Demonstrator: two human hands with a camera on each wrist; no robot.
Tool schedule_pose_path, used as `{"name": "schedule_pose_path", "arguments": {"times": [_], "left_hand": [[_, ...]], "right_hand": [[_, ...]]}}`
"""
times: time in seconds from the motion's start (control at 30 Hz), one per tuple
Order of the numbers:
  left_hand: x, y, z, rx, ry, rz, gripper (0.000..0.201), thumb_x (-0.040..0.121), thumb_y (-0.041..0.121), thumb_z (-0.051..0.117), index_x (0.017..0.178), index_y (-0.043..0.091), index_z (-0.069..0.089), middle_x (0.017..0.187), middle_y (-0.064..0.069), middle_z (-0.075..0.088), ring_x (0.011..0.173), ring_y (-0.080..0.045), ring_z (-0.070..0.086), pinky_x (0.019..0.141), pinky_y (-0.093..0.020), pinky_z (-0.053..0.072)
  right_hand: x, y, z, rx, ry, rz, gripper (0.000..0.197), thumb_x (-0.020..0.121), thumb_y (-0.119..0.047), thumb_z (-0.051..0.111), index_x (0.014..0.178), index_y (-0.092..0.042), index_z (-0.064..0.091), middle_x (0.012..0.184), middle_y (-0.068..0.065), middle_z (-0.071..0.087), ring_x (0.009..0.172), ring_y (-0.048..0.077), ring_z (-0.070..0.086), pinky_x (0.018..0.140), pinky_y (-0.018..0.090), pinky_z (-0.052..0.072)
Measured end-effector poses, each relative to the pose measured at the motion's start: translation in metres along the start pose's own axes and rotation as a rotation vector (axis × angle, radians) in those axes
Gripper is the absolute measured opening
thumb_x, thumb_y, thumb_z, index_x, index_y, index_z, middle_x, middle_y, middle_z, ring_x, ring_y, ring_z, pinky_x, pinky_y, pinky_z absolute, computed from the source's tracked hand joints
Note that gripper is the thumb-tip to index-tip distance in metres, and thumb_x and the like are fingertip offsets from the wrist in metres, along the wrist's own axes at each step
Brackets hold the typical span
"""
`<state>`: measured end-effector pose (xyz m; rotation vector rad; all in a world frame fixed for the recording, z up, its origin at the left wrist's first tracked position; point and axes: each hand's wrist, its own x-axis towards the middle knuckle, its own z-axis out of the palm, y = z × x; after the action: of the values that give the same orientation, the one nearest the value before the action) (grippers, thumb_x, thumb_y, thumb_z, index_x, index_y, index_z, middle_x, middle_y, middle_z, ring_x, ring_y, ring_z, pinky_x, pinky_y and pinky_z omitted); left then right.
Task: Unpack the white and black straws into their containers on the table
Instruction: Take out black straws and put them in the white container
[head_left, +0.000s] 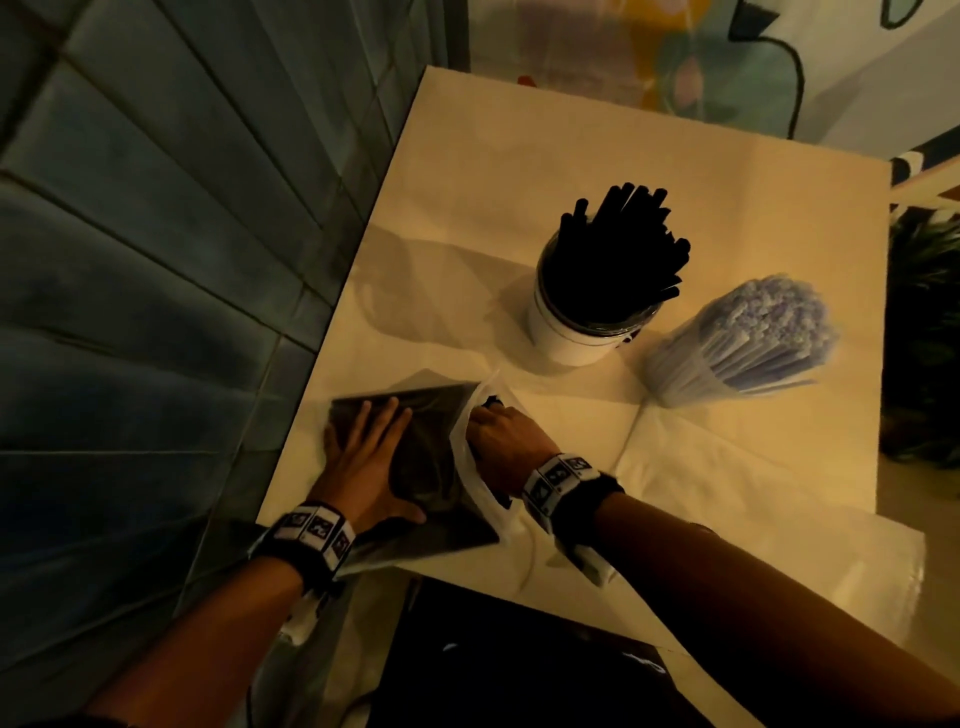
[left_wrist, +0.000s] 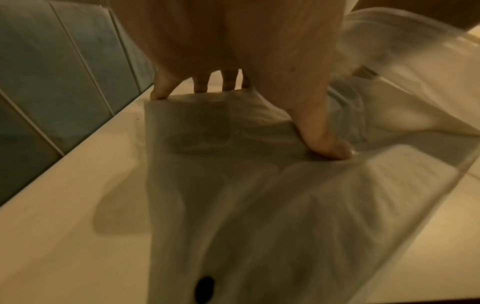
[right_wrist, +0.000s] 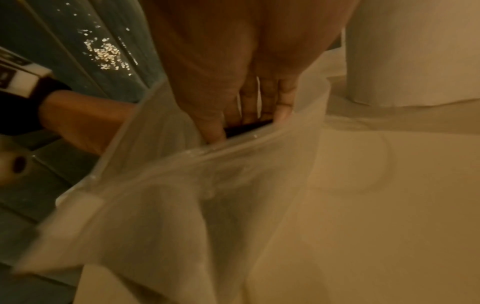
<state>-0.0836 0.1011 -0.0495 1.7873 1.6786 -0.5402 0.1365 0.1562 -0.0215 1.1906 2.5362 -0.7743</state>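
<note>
A clear plastic bag (head_left: 431, 467) of black straws lies at the table's near left corner. My left hand (head_left: 363, 441) presses flat on it with fingers spread; the left wrist view shows the thumb (left_wrist: 324, 144) and fingertips holding the bag (left_wrist: 233, 195) down. My right hand (head_left: 488, 421) reaches into the bag's open mouth. In the right wrist view its thumb and fingers (right_wrist: 259, 102) close on the black straws (right_wrist: 246, 128) inside. A white cup (head_left: 566, 332) full of black straws stands mid-table. Beside it, a clear container (head_left: 691, 374) holds white straws.
A cream cloth covers the table (head_left: 727, 171). A blue-grey tiled wall (head_left: 156, 234) runs along its left edge. Loose clear plastic (head_left: 779, 545) lies at the near right. A dark plant (head_left: 924, 322) stands past the right edge.
</note>
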Motion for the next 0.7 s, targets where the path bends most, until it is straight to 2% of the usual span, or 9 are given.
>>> {"name": "schedule_pose_path", "arguments": {"times": [0.1, 0.23, 0.47, 0.6, 0.7], "left_hand": [[0.0, 0.0, 0.001, -0.004, 0.009, 0.004, 0.144, 0.055, 0.078, 0.076, 0.157, 0.029, -0.012, 0.164, 0.008, -0.024, 0.151, -0.024, -0.021, 0.118, -0.066, -0.004], [0.0, -0.002, 0.005, 0.002, 0.044, 0.029, 0.144, 0.053, 0.079, 0.076, 0.158, 0.029, -0.01, 0.165, 0.009, -0.02, 0.152, -0.023, -0.019, 0.119, -0.065, -0.004], [0.0, 0.0, 0.007, 0.002, 0.04, 0.057, 0.146, 0.052, 0.077, 0.077, 0.158, 0.029, -0.012, 0.164, 0.01, -0.021, 0.151, -0.022, -0.022, 0.119, -0.063, -0.005], [-0.001, -0.001, 0.005, 0.002, 0.052, 0.072, 0.145, 0.054, 0.076, 0.078, 0.158, 0.029, -0.01, 0.164, 0.011, -0.02, 0.151, -0.022, -0.021, 0.119, -0.063, -0.005], [-0.001, -0.003, 0.006, 0.004, 0.047, 0.089, 0.144, 0.053, 0.077, 0.078, 0.158, 0.031, -0.01, 0.163, 0.012, -0.021, 0.151, -0.023, -0.021, 0.119, -0.064, -0.005]], "right_hand": [[0.001, -0.007, -0.005, -0.053, -0.036, 0.039, 0.026, 0.091, -0.015, 0.056, 0.114, -0.006, 0.067, 0.119, 0.01, 0.063, 0.113, 0.032, 0.056, 0.096, 0.037, 0.04], [0.002, -0.009, -0.014, 0.044, -0.155, 0.174, 0.02, 0.09, -0.014, 0.058, 0.105, -0.004, 0.068, 0.113, 0.014, 0.066, 0.109, 0.033, 0.061, 0.09, 0.037, 0.047], [-0.005, -0.012, -0.009, 0.06, -0.212, 0.18, 0.018, 0.091, -0.012, 0.057, 0.101, -0.003, 0.068, 0.108, 0.014, 0.067, 0.105, 0.033, 0.061, 0.086, 0.037, 0.048], [-0.012, -0.009, 0.001, 0.151, -0.246, 0.2, 0.023, 0.094, -0.013, 0.054, 0.109, -0.001, 0.067, 0.113, 0.016, 0.066, 0.105, 0.036, 0.063, 0.078, 0.037, 0.047], [-0.016, -0.006, 0.003, 0.101, -0.369, 0.206, 0.032, 0.093, -0.012, 0.058, 0.121, 0.004, 0.061, 0.123, 0.019, 0.062, 0.112, 0.037, 0.06, 0.078, 0.035, 0.044]]}}
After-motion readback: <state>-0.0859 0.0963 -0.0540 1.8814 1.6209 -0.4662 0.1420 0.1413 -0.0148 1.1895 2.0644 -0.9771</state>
